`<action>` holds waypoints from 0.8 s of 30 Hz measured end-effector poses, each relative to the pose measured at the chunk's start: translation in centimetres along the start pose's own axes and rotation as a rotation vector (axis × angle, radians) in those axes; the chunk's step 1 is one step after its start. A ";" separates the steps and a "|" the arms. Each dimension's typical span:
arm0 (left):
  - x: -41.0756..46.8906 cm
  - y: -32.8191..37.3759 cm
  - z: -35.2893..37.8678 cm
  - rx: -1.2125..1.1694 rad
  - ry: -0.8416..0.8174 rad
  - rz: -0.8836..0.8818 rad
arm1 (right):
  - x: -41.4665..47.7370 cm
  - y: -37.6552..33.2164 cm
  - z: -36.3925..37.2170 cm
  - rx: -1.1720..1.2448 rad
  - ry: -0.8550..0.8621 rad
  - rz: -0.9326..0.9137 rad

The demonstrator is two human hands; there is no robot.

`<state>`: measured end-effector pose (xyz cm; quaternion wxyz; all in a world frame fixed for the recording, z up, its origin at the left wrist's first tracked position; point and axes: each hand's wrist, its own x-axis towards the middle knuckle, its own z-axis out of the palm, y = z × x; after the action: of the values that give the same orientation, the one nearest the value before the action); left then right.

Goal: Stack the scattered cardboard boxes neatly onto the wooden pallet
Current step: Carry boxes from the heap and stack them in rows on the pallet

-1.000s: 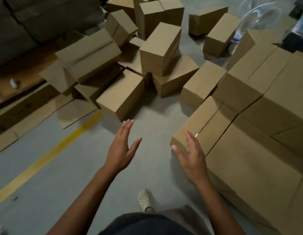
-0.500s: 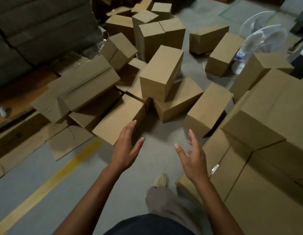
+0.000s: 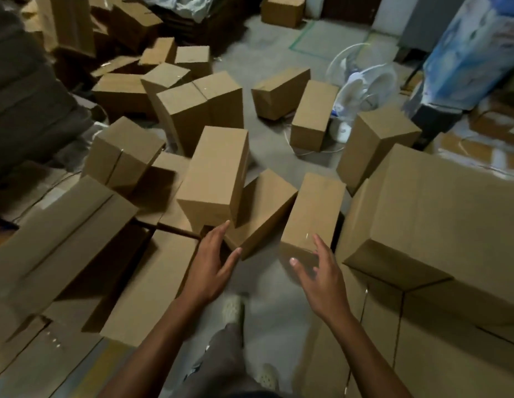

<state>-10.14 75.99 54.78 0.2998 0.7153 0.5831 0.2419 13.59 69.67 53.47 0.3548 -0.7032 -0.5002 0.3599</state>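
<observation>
Several brown cardboard boxes lie scattered on the grey floor ahead. An upright box point(image 3: 217, 173) leans on a tilted box point(image 3: 261, 211). Another box point(image 3: 313, 214) lies just right of them. My left hand point(image 3: 211, 265) is open, its fingertips at the lower corner of the tilted box. My right hand point(image 3: 322, 274) is open with spread fingers at the near end of the right box; whether it touches is unclear. A stack of bigger boxes point(image 3: 439, 225) fills the right side. The pallet is hidden.
Flattened cardboard and long boxes point(image 3: 63, 248) crowd the left. A white floor fan point(image 3: 362, 90) and its cable lie behind the boxes. A blue wrapped object point(image 3: 474, 47) stands at the far right. My shoe point(image 3: 233, 308) is on the bare floor between my arms.
I have stepped forward, so the scattered boxes are closer. Both hands have reached out to the nearest boxes, the left to the tilted one, the right to the one beside it.
</observation>
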 end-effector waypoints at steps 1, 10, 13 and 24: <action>2.0 -0.2 0.5 -0.009 -0.024 0.011 | 1.5 0.3 0.1 -0.004 0.019 0.017; 21.8 -4.4 5.8 -0.149 -0.275 -0.019 | 15.6 3.5 2.7 0.021 0.137 0.319; 26.7 -6.1 8.0 -0.251 -0.362 -0.128 | 19.6 5.5 3.0 0.034 0.168 0.431; 37.8 -14.3 24.3 -0.722 -0.471 -0.988 | 29.9 22.3 5.7 0.281 0.206 0.956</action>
<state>4.56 111.47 27.37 0.7168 0.2515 0.6437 0.0932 25.89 93.58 27.03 0.2892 -0.8307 -0.0317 0.4747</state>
